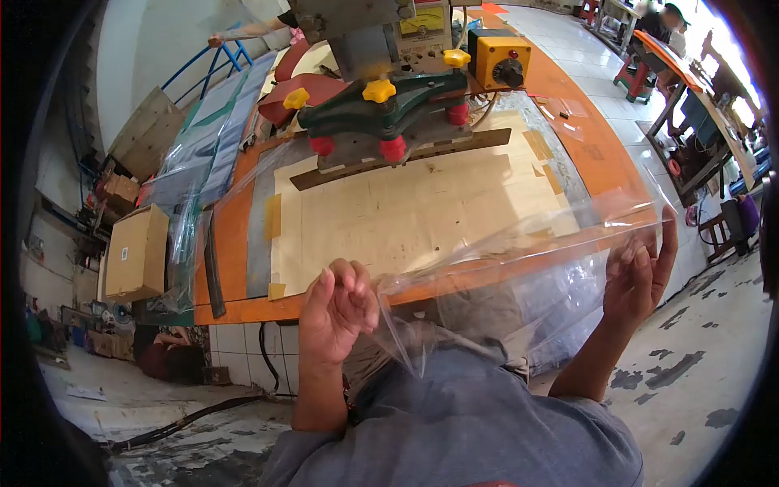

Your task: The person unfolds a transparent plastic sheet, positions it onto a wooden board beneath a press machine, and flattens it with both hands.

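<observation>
A clear plastic sheet (495,264) stretches across in front of my body, between my two hands. On its left end, my left hand (337,312) is closed with curled fingers at the sheet's edge. The right end is at my right hand (637,276), raised higher, with the index finger extended and the other fingers bent around the film. Beyond the sheet stands a press machine (381,114) with yellow knobs, red feet and a long metal bar (406,160). Under the bar lies a tan, taped work surface (389,219).
An orange table (235,276) surrounds the work surface. A yellow control box (499,61) stands at the back. Plastic sheets (203,154) and a cardboard box (136,253) are at left. Another person's arm (251,31) reaches in at upper left; a person (661,28) sits far right.
</observation>
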Action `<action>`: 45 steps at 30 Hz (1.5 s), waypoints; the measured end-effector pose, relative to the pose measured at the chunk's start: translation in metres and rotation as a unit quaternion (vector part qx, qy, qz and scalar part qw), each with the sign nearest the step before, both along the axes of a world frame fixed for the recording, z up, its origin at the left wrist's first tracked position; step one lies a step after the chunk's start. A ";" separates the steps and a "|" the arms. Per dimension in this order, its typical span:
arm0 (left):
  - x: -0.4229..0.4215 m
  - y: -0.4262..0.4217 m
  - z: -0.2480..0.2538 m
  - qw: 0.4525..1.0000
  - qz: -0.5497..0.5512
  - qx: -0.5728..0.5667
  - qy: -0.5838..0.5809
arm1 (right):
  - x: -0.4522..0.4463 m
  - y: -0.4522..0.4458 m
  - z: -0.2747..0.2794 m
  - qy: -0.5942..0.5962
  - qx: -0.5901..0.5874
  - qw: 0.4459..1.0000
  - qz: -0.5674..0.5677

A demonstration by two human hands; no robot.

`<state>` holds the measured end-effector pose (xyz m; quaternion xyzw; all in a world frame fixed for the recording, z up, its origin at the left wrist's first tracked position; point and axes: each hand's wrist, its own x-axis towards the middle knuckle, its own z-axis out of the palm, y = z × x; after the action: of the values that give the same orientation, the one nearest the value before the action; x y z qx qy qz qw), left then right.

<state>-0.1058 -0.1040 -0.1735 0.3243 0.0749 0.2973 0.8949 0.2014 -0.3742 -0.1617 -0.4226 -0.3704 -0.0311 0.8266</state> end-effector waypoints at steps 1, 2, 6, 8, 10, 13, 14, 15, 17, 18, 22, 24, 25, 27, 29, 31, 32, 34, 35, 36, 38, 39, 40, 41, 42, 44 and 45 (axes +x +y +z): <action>-0.003 0.003 -0.005 0.998 -0.060 0.028 -0.001 | 0.001 -0.002 0.000 -0.001 -0.003 1.000 -0.016; -0.005 0.003 -0.006 0.991 -0.120 0.056 -0.001 | 0.000 -0.002 0.001 -0.002 -0.005 0.999 -0.031; -0.010 0.002 -0.016 0.960 -0.256 0.110 0.027 | -0.003 -0.004 0.006 0.034 0.003 0.996 -0.078; -0.008 -0.002 -0.019 0.944 -0.312 0.102 0.015 | 0.007 -0.013 0.001 -0.038 0.018 0.999 0.014; 0.001 -0.010 -0.015 0.925 -0.367 0.097 0.003 | 0.004 -0.012 0.004 -0.025 0.025 0.999 -0.035; 0.010 -0.025 0.006 0.923 -0.378 0.068 -0.027 | 0.005 -0.017 0.002 0.020 0.025 0.992 -0.118; 0.011 -0.026 0.010 0.939 -0.342 0.035 -0.015 | 0.005 -0.015 0.003 0.023 0.024 0.992 -0.119; 0.012 -0.025 0.008 0.946 -0.324 0.016 -0.009 | 0.005 -0.014 0.004 0.027 0.023 0.992 -0.121; 0.018 -0.014 0.001 0.955 -0.283 0.065 -0.064 | 0.006 -0.012 0.007 0.006 0.019 0.990 -0.138; 0.017 -0.010 -0.001 0.953 -0.270 0.100 -0.094 | 0.006 -0.013 0.009 -0.001 0.018 0.990 -0.143; 0.006 -0.003 0.013 0.968 -0.203 0.131 -0.062 | 0.009 -0.013 0.015 -0.029 -0.060 0.994 -0.086; 0.005 -0.005 0.023 0.976 -0.132 0.171 -0.020 | 0.010 -0.007 0.018 -0.033 -0.069 0.994 -0.073; 0.005 -0.004 0.023 0.977 -0.129 0.171 -0.020 | 0.011 -0.005 0.018 -0.032 -0.080 0.988 -0.131; 0.004 -0.003 0.022 0.973 -0.106 0.204 -0.022 | 0.012 -0.002 0.019 -0.031 -0.092 0.978 -0.186; 0.003 -0.003 0.019 0.975 -0.102 0.197 -0.013 | 0.012 -0.003 0.021 -0.066 -0.116 0.974 -0.184; 0.003 -0.003 0.016 0.977 -0.100 0.191 -0.005 | 0.016 -0.002 0.022 -0.082 -0.121 0.972 -0.182; 0.005 -0.004 0.013 0.977 -0.083 0.194 -0.015 | 0.018 -0.002 0.022 -0.100 -0.125 0.971 -0.180; 0.007 -0.009 0.013 0.978 -0.065 0.195 -0.025 | 0.022 -0.004 0.022 -0.101 -0.153 0.964 -0.195; 0.006 -0.013 0.017 0.979 -0.061 0.196 -0.008 | 0.023 -0.005 0.022 -0.101 -0.182 0.955 -0.210; 0.006 -0.016 0.019 0.979 -0.056 0.197 0.010 | 0.023 -0.005 0.023 -0.100 -0.183 0.956 -0.207; 0.011 -0.017 0.012 0.981 -0.069 0.182 -0.016 | 0.023 -0.004 0.024 -0.099 -0.228 0.951 -0.181; 0.013 -0.018 0.009 0.981 -0.084 0.166 -0.045 | 0.024 -0.005 0.022 -0.098 -0.228 0.952 -0.177; 0.013 -0.021 0.009 0.982 -0.081 0.168 -0.044 | 0.026 -0.007 0.021 -0.089 -0.225 0.952 -0.187; 0.013 -0.023 0.010 0.987 -0.076 0.141 -0.015 | 0.027 -0.005 0.021 -0.081 -0.220 0.952 -0.199; 0.013 -0.025 0.010 0.991 -0.071 0.113 0.013 | 0.029 -0.002 0.021 -0.053 -0.191 0.958 -0.208; 0.015 -0.029 0.004 0.995 -0.073 0.070 0.022 | 0.031 -0.003 0.021 -0.033 -0.167 0.963 -0.208; 0.017 -0.031 0.002 0.996 -0.078 0.026 0.031 | 0.032 -0.005 0.022 -0.013 -0.143 0.967 -0.210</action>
<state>-0.0893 -0.1346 -0.1712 0.3617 0.0693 0.2187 0.9036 0.2337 -0.3790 -0.1397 -0.6042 -0.2845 -0.1558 0.7278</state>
